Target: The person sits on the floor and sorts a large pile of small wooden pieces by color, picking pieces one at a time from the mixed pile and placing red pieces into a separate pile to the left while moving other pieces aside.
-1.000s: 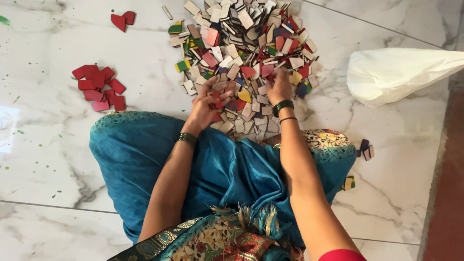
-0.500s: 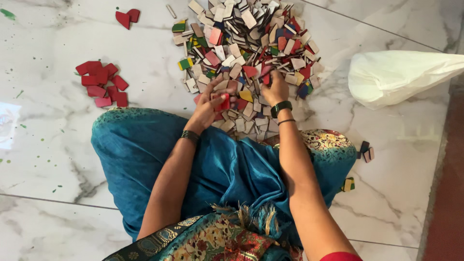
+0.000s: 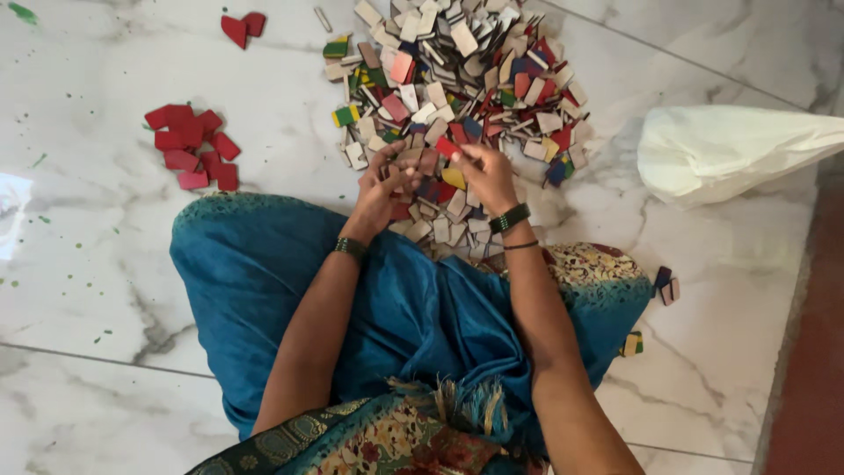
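on the marble floor [image 3: 105, 290], near edge of the big pile of mixed tiles [image 3: 457, 88]: both hands have lifted off the heap since half a second ago. right hand [image 3: 486, 176] now pinches a small red tile [image 3: 447, 147] between thumb and fingertips, held just above the pile. left hand [image 3: 382, 186] is curled around a few pale pieces, fingers half closed. the sorted red tiles [image 3: 192, 145] lie well apart at left, unchanged. white bag [image 3: 730, 149] at right. looks like another red piece picked out
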